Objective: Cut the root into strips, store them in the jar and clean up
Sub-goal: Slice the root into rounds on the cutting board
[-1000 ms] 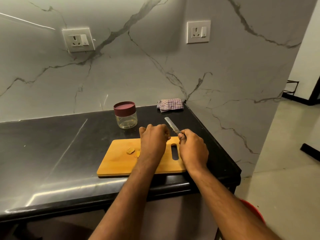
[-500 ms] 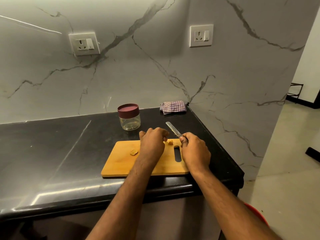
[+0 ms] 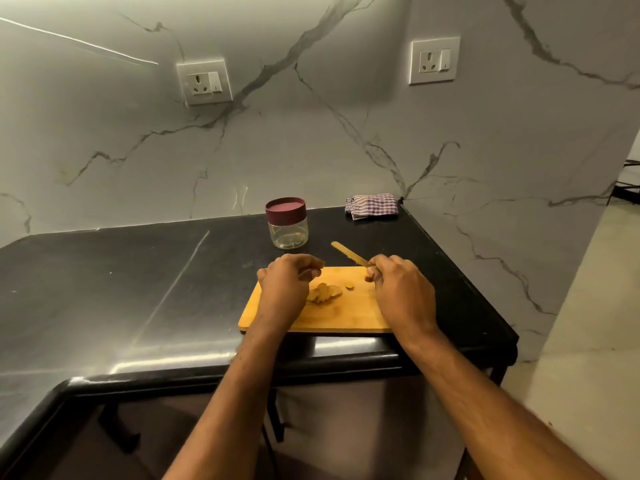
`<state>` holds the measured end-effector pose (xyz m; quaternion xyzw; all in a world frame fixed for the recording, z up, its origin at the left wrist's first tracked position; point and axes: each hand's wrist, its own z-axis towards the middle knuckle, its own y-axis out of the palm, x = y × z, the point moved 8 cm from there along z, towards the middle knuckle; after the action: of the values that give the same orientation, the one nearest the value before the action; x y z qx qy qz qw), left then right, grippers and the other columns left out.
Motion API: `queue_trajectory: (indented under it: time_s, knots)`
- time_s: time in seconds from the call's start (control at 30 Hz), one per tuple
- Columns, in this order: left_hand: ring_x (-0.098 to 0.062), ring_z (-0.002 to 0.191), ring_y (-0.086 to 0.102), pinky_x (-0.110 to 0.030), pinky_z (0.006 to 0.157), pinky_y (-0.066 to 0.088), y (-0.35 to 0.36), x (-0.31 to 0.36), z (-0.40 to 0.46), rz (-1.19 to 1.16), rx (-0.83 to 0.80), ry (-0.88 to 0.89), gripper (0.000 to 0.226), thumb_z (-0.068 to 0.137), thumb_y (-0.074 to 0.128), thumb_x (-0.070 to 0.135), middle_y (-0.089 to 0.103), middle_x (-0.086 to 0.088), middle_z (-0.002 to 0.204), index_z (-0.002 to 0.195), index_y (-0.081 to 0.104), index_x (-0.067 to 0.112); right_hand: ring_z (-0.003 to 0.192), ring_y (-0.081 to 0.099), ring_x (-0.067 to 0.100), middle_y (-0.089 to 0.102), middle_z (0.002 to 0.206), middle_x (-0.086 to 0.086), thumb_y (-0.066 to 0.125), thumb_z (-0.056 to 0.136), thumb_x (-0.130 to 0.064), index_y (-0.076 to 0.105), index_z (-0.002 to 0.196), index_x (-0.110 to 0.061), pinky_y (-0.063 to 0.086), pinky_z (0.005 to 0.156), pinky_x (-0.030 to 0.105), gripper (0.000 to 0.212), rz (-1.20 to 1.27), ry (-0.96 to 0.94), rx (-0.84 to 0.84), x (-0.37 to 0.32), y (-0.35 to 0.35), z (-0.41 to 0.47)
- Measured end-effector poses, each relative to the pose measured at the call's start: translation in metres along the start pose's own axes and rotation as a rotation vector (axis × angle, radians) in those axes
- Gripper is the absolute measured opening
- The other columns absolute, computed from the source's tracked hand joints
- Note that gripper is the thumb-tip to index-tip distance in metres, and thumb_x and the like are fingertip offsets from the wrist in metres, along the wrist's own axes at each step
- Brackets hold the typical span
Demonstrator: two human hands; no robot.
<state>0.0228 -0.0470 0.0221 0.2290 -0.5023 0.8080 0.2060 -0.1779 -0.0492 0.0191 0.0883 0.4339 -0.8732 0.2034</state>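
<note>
A wooden cutting board (image 3: 353,315) lies near the front right edge of the black counter (image 3: 121,282). On it sit a knobbly root piece (image 3: 323,292) and a small cut piece (image 3: 349,286). My left hand (image 3: 287,284) hovers over the board's left part with its fingers curled; whether they pinch anything is hidden. My right hand (image 3: 401,289) grips a knife (image 3: 349,253) by the handle, blade pointing back-left above the counter. A clear jar (image 3: 287,223) with a maroon lid stands closed behind the board.
A folded checked cloth (image 3: 372,206) lies in the back right corner. Marble walls with two sockets (image 3: 204,81) (image 3: 434,60) enclose the counter at the back and right. The counter ends just right of the board, with floor (image 3: 571,375) below.
The view has tilted down. My left hand moved left off the middle of the board, uncovering the root piece. The knife stays in my right hand.
</note>
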Motion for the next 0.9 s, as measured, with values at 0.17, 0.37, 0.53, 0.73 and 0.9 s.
queue_trajectory:
  time_s: [0.17, 0.37, 0.53, 0.73, 0.9]
  knots:
    - [-0.002, 0.104, 0.06, -0.035, 0.092, 0.02, 0.002, -0.008, 0.004, 0.021, -0.103, -0.005, 0.025, 0.099, 0.062, 0.013, 0.073, 0.016, 0.101, 0.109, 0.072, 0.034, 0.073, 0.047, 0.006, 0.055, 0.081, -0.011, 0.048, 0.097, -0.036, 0.062, 0.1, -0.027, 0.04, 0.056, 0.021, 0.017, -0.027, -0.059, -0.029, -0.008, 0.003, 0.0]
    - [-0.007, 0.114, 0.05, -0.047, 0.11, 0.022, 0.018, -0.002, 0.006, 0.167, -0.365, 0.087, 0.034, 0.1, 0.057, 0.011, 0.061, 0.014, 0.124, 0.114, 0.071, 0.038, 0.075, 0.048, 0.005, 0.055, 0.084, -0.011, 0.047, 0.097, -0.037, 0.061, 0.105, -0.028, 0.041, 0.058, 0.02, 0.018, -0.018, -0.053, -0.05, -0.006, 0.004, 0.0]
    - [-0.014, 0.122, 0.046, -0.044, 0.101, 0.027, 0.013, -0.011, 0.012, 0.26, -0.337, 0.091, 0.022, 0.094, 0.067, 0.021, 0.062, 0.017, 0.118, 0.104, 0.073, 0.039, 0.076, 0.048, 0.005, 0.056, 0.086, -0.011, 0.047, 0.097, -0.037, 0.062, 0.106, -0.028, 0.037, 0.058, 0.02, 0.02, -0.016, -0.05, -0.056, -0.005, 0.007, 0.001]
    - [-0.011, 0.115, 0.041, -0.039, 0.095, 0.024, 0.009, -0.013, 0.011, 0.244, -0.271, 0.082, 0.013, 0.095, 0.066, 0.025, 0.058, 0.021, 0.103, 0.088, 0.067, 0.036, 0.076, 0.05, 0.006, 0.056, 0.084, -0.01, 0.047, 0.098, -0.037, 0.062, 0.103, -0.027, 0.047, 0.06, 0.024, 0.018, -0.005, -0.039, -0.058, -0.004, 0.009, 0.002]
    - [-0.005, 0.108, 0.045, -0.035, 0.091, 0.02, 0.007, -0.005, 0.006, 0.069, -0.142, 0.125, 0.011, 0.096, 0.065, 0.024, 0.065, 0.022, 0.096, 0.093, 0.068, 0.034, 0.073, 0.052, 0.007, 0.054, 0.081, -0.011, 0.046, 0.098, -0.033, 0.059, 0.098, -0.026, 0.05, 0.057, 0.029, 0.015, 0.028, 0.049, 0.019, 0.005, 0.0, 0.002]
